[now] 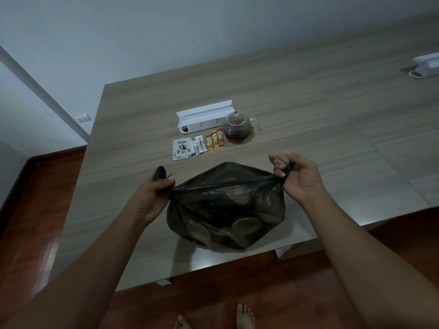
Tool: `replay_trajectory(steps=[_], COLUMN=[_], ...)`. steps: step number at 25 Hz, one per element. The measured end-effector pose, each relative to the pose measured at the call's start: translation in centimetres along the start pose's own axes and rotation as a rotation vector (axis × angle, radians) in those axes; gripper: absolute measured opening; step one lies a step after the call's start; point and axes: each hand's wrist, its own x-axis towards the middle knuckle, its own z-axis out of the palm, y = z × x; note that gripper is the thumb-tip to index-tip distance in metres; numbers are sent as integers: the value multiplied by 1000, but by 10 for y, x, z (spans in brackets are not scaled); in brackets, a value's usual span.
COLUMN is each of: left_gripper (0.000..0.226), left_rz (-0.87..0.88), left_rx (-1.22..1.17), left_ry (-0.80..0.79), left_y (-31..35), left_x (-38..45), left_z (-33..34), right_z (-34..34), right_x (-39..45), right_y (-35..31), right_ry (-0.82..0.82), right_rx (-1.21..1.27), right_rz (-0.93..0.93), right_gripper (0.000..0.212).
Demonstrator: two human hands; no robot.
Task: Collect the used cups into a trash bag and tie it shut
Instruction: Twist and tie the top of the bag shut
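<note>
A dark, half see-through trash bag (223,205) sits on the wooden table (308,119) near its front edge. Round cups (245,226) show dimly through the plastic at the bottom of the bag. My left hand (152,195) grips the bag's left corner, and a twisted end of plastic sticks up above the fist. My right hand (298,176) pinches the right corner between thumb and fingers. The bag's mouth is stretched taut between the two hands.
Behind the bag lie a tea packet (181,150), white sachets (199,148) and orange sachets (215,140). A glass teapot (237,125) with dark tea stands beside a white power strip (204,118). Another white power strip (426,66) sits far right. My bare feet (244,317) stand on the wood floor.
</note>
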Motion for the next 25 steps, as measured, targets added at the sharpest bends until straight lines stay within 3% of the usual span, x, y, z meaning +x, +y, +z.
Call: replay_trajectory(steps=[3,5,7,9,13,17,20,22,24,25], left_gripper=[22,44,61,67,59,56,25,24,5,16], left_rz=[-9,21,95,154,175,45,-120,-122,-60,-12], left_rx=[18,82,138,31,-284,-327,-360,-442,-550,-580], left_ry=[10,52,81,89,122,8,-109,-105,-60,-22], left_y=[-11,-17,-19,-15,-10,-18,-22,-25,-23,-23], left_x=[-1,-2,-5,-8,0,18,33,36,42,44], left_z=[-5,0,10,22,39,35,23,19,17,17], right_z=[-6,-6,3,17,34,31,27,25,23,22], right_x=[-1,-1,-7,-12,-8,9,21,23,24,24], right_y=[4,8,8,5,4,30,50,55,55,54], right_ry=[60,100,116,138,221,202,142,175,223,228], right_rx=[-152,-224,-285,-250,-100,-516,-653,-558,-332,-194], right_rz=[89,92,53,-36,-128,-55,116,176,160,141], right_gripper=[26,55,71,67,55,50,24,23,28,28])
